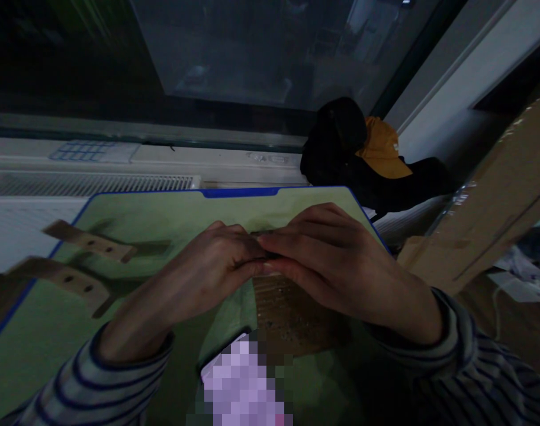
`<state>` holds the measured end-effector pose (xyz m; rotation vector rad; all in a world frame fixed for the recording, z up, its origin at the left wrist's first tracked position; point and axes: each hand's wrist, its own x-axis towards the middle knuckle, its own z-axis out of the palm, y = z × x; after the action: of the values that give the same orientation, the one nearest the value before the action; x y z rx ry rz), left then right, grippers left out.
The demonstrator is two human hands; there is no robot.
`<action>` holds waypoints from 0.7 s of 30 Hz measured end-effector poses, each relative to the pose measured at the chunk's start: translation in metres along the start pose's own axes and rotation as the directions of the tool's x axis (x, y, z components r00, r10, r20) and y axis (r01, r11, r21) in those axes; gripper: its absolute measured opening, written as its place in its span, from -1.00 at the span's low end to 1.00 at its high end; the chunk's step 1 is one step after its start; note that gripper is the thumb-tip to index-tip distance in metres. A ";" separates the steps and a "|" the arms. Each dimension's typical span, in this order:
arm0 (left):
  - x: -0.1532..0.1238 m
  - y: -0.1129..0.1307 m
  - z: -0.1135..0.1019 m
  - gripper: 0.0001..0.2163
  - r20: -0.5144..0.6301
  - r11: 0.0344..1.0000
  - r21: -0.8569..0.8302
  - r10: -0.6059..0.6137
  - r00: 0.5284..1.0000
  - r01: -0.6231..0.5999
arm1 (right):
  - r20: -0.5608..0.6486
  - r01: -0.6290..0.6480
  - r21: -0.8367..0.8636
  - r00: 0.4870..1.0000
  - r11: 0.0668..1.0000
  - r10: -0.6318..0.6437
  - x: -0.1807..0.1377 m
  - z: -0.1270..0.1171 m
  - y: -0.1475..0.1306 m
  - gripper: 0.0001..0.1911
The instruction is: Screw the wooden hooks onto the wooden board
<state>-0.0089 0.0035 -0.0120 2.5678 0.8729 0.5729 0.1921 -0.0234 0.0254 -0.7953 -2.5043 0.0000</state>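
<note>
Left hand (228, 257) and right hand (338, 257) meeting at the fingertips, both pinching a small dark piece (269, 255), mostly hidden between them, at the far end of a brown board (292, 313) on a green surface (163, 208).

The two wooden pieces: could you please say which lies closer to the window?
The upper wooden piece; the lower wooden piece lies farther from the window, closer to the left sleeve.

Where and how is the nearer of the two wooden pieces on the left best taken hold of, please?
The nearer wooden piece is probably best gripped at its left end, coming from the left: that end appears to jut past the green board, so it could be pinched from above and below. Its other end looks close to the left forearm.
</note>
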 end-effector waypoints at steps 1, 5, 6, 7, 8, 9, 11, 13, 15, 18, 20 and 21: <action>0.000 0.000 0.000 -0.74 0.003 1.000 0.003 0.000 1.000 0.000 | -0.003 0.000 -0.004 1.000 1.000 0.000 -0.001 0.000 -0.001 -0.76; 0.001 0.001 0.000 -0.77 0.009 1.000 -0.013 0.013 1.000 -0.012 | -0.015 0.007 -0.013 1.000 1.000 -0.007 -0.002 0.000 -0.002 -0.74; 0.001 0.001 0.000 -0.77 0.008 1.000 -0.020 0.019 1.000 -0.019 | -0.016 0.006 -0.014 1.000 1.000 -0.006 -0.002 0.000 -0.003 -0.73; 0.001 0.001 0.000 -0.78 0.008 0.999 -0.026 0.022 1.000 -0.021 | -0.018 0.004 -0.014 1.000 1.000 -0.005 -0.001 0.000 -0.003 -0.72; 0.001 0.002 0.000 -0.78 0.006 0.999 -0.033 0.023 1.000 -0.022 | -0.020 0.002 -0.013 1.000 1.000 -0.002 -0.001 0.000 -0.003 -0.72; 0.001 0.002 0.000 -0.79 0.002 0.999 -0.039 0.021 1.000 -0.021 | -0.021 -0.002 -0.012 1.000 1.000 0.001 0.000 0.000 -0.003 -0.71; 0.001 0.002 0.000 -0.80 -0.006 0.998 -0.057 0.015 1.000 -0.015 | -0.024 -0.005 -0.015 1.000 1.000 0.005 0.001 0.000 -0.003 -0.71; 0.000 0.002 0.001 -0.80 -0.004 0.997 -0.073 0.008 1.000 -0.008 | -0.025 -0.007 -0.023 1.000 1.000 0.006 0.001 0.000 -0.003 -0.72; 0.000 0.000 0.002 -0.80 0.000 0.997 -0.072 0.004 1.000 -0.004 | -0.020 -0.011 -0.029 1.000 1.000 0.011 0.001 0.000 -0.003 -0.72; 0.000 -0.001 0.003 -0.77 0.004 0.999 -0.047 0.003 1.000 -0.002 | -0.011 -0.019 -0.029 1.000 0.999 0.019 0.001 0.001 -0.003 -0.71; 0.000 0.000 0.002 -0.76 0.002 0.999 -0.033 0.006 1.000 -0.006 | -0.013 -0.031 -0.018 0.999 0.999 0.031 0.001 0.001 -0.003 -0.72; 0.000 0.001 0.001 -0.79 0.000 0.999 -0.032 0.004 1.000 -0.004 | -0.014 -0.035 -0.009 0.999 0.999 0.035 0.001 0.001 -0.003 -0.72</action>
<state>-0.0080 0.0022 -0.0122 2.5412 0.8513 0.5828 0.1894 -0.0250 0.0254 -0.8404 -2.4782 -0.0049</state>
